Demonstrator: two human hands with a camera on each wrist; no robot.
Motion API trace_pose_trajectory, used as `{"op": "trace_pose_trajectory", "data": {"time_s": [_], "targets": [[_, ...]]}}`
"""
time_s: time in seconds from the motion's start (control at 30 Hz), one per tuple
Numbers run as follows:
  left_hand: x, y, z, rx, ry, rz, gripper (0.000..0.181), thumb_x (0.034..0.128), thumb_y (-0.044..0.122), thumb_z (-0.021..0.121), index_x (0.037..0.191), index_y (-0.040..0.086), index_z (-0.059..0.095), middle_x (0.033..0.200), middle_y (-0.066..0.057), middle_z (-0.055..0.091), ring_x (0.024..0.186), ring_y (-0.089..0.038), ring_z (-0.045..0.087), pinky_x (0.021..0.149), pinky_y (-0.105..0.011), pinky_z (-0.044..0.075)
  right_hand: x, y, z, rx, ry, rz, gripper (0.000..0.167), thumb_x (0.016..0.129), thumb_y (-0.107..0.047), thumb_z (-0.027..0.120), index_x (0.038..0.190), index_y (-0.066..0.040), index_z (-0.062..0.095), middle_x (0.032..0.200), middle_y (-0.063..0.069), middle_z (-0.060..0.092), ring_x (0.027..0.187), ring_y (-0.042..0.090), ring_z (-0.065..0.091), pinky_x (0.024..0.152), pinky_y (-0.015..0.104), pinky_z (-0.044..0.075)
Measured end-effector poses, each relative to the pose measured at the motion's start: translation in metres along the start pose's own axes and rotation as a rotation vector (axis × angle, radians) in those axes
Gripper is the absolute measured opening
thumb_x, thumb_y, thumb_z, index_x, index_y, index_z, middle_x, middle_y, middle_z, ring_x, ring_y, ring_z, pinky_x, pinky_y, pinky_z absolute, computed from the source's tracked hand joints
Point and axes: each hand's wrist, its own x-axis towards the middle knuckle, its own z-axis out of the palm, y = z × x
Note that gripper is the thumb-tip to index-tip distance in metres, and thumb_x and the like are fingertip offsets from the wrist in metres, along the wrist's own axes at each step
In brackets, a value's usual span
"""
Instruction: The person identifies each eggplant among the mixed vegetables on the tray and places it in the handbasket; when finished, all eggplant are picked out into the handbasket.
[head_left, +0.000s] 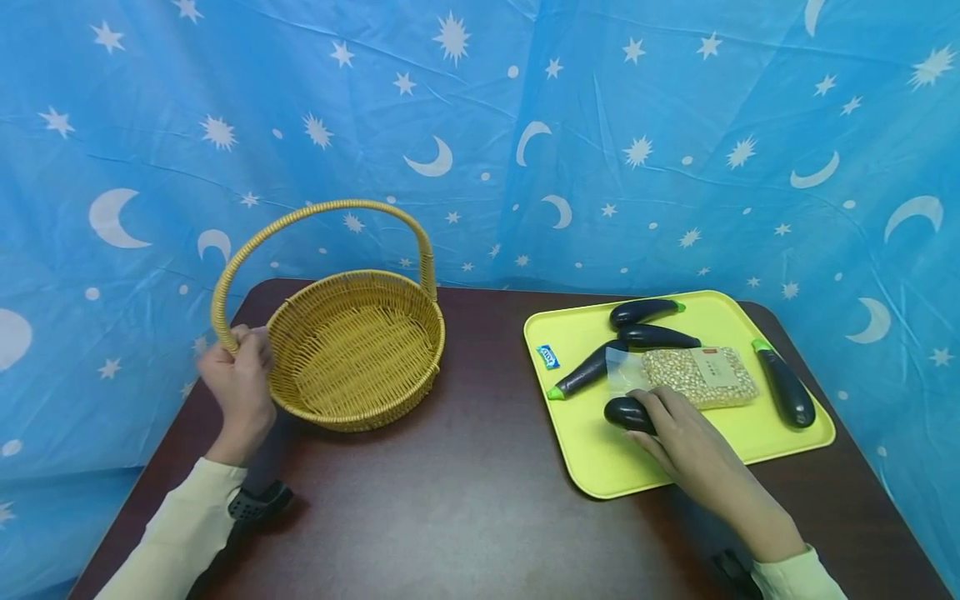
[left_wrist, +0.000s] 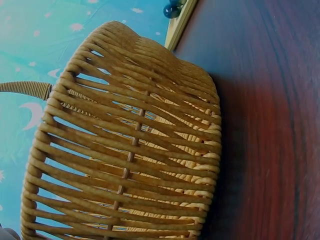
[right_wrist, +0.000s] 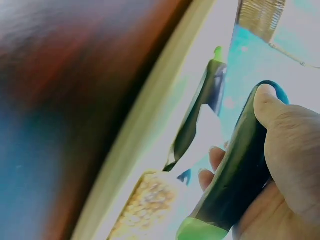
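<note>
My left hand [head_left: 242, 385] grips the lower left end of the handle on a round wicker basket [head_left: 360, 354], whose inside is bare. Close up in the left wrist view is the basket's woven side [left_wrist: 125, 140]; the hand is almost wholly out of that view. Over the front of a yellow tray [head_left: 615, 475], my right hand [head_left: 693, 442] holds a dark eggplant [head_left: 628, 414]. The right wrist view shows thumb and fingers wrapped round this eggplant [right_wrist: 242, 165], its green stem end pointing down. Just behind that hand lies a clear bag of pale kernels [head_left: 697, 377].
Several more eggplants lie on the tray, one of them [head_left: 786, 387] at its right side. A small blue packet [head_left: 547, 357] sits near the tray's left edge. Dark brown tabletop [head_left: 465, 483] stretches between basket and tray. A blue star-patterned cloth [head_left: 480, 150] hangs behind.
</note>
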Motion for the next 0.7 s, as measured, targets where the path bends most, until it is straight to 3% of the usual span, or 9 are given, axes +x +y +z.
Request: {"op": "trace_pose_trajectory", "data": {"time_s": [0.3,0.53,0.6,0.7], "targets": [[-0.008,0.0,0.008,-0.031,-0.033,0.01,0.04,0.0977,-0.015,0.047,0.063,-0.009,0.028,0.055,-0.003,0.029,0.045,-0.013,0.024,0.044,-0.027,0.016,0.02,-0.018,-0.014,0.009,0.028,-0.051,0.049,0.101,-0.025,0.076,0.137,0.0,0.055,0.109,0.008,0.055,0.085,0.017,0.052,0.07,0.039,0.048],[-0.014,-0.002,0.01,-0.066,-0.049,0.006,0.041,0.0977,-0.015,0.048,0.061,-0.01,0.029,0.054,-0.003,0.03,0.045,-0.012,0.023,0.044,-0.027,0.016,0.043,-0.037,-0.027,0.007,0.075,-0.134,0.061,0.11,-0.052,0.044,0.137,0.001,0.055,0.115,0.012,0.058,0.091,0.022,0.058,0.073,0.042,0.054],[-0.016,-0.002,0.011,-0.072,-0.043,0.006,0.041,0.0975,-0.015,0.048,0.062,-0.01,0.029,0.055,-0.003,0.03,0.045,-0.013,0.024,0.045,-0.027,0.016,0.052,-0.044,-0.03,0.01,0.07,-0.151,0.059,0.109,-0.051,0.05,0.137,0.001,0.055,0.115,0.013,0.058,0.092,0.024,0.059,0.075,0.043,0.055],[-0.019,0.0,0.014,-0.073,-0.04,0.009,0.04,0.0971,-0.016,0.047,0.062,-0.009,0.029,0.055,-0.003,0.03,0.046,-0.013,0.023,0.045,-0.026,0.017,0.067,-0.055,-0.033,-0.007,0.064,-0.175,0.055,0.103,-0.039,0.07,0.137,0.002,0.055,0.113,0.014,0.058,0.089,0.025,0.059,0.074,0.043,0.055]]}}
